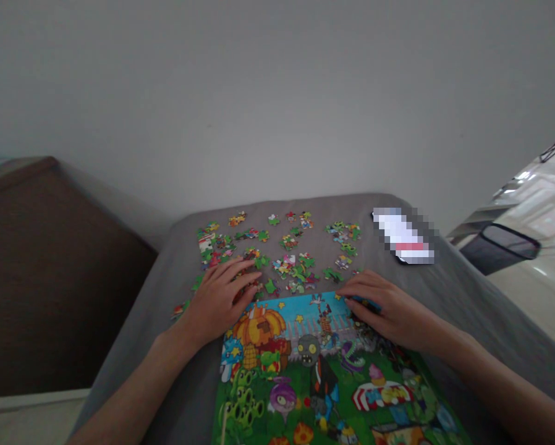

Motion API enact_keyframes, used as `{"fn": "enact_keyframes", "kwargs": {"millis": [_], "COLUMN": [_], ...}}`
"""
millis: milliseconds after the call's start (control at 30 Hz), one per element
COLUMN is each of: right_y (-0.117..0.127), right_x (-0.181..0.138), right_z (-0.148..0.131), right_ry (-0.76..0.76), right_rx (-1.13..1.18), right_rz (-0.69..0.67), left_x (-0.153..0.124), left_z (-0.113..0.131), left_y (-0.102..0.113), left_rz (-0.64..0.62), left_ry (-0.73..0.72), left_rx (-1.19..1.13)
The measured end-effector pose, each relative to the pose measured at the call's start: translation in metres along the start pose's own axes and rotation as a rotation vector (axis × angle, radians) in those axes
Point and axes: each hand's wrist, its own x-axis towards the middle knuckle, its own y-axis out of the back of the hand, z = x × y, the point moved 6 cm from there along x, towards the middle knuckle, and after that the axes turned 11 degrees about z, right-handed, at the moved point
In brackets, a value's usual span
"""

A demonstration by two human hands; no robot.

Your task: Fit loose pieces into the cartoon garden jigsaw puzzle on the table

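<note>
Grey counter [133, 346] takes up most of the view. The cartoon puzzle [314, 377] lies between both arms, mostly done. Left hand [222, 300] rests flat, fingers spread, on the puzzle's top left corner and the loose pieces [287, 259] scattered just beyond. Right hand [384, 306] lies flat, fingers together, on the top right edge.

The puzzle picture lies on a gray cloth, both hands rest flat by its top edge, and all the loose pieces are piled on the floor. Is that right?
Not quite. The loose pieces are not on the floor: the head view shows them scattered on the gray cloth, just beyond the puzzle picture. The rest holds: the left hand and right hand rest flat by its top edge.
</note>
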Motion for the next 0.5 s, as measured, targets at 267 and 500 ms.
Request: {"fn": "enact_keyframes", "kwargs": {"millis": [267,500], "right_y": [-0.001,-0.004], "right_x": [-0.001,-0.001], "right_z": [0.000,0.000], "right_ry": [0.006,0.003], "right_rx": [0.002,0.006], "right_rz": [0.015,-0.008], "left_x": [-0.002,-0.002], "left_z": [-0.005,0.000], "left_y": [-0.011,-0.012], "left_rz": [-0.150,-0.170], "left_ry": [0.150,0.151], "left_rx": [0.060,0.061]}}
